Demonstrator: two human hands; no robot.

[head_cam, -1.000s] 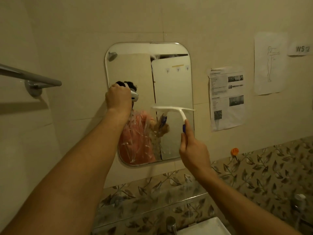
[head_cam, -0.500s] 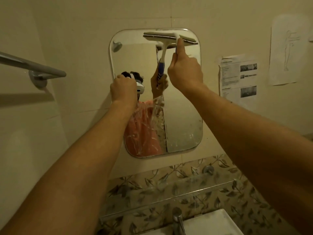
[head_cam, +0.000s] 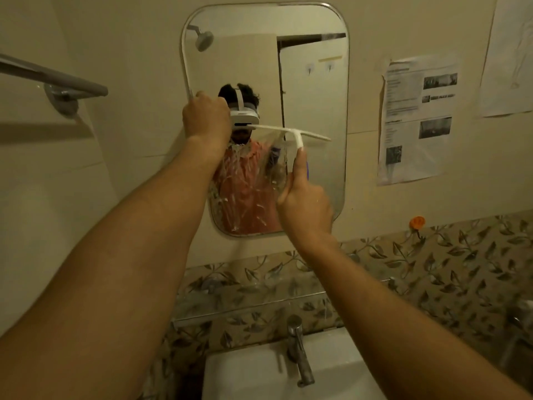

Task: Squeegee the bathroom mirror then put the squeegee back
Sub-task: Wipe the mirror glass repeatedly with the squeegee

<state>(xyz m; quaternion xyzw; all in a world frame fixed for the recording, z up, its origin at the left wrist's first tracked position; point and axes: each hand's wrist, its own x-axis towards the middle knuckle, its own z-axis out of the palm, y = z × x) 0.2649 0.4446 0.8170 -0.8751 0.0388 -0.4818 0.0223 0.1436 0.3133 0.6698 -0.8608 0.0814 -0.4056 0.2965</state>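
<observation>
Bathroom: wall mirror (head_cam: 311, 53), sink (head_cam: 259, 376) with tap (head_cam: 300, 353), towel bar (head_cam: 52, 79), tiled walls, shower head reflected.

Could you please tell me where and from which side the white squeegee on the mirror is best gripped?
Grip the white T-shaped plastic squeegee by its handle, coming from below: the blade lies crosswise against the rounded wall mirror, and the handle points down, where the right hand holds it.

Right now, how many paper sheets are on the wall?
2: a printed sheet right of the mirror, and a drawing sheet further right, cut by the frame edge; others may lie outside.
</observation>
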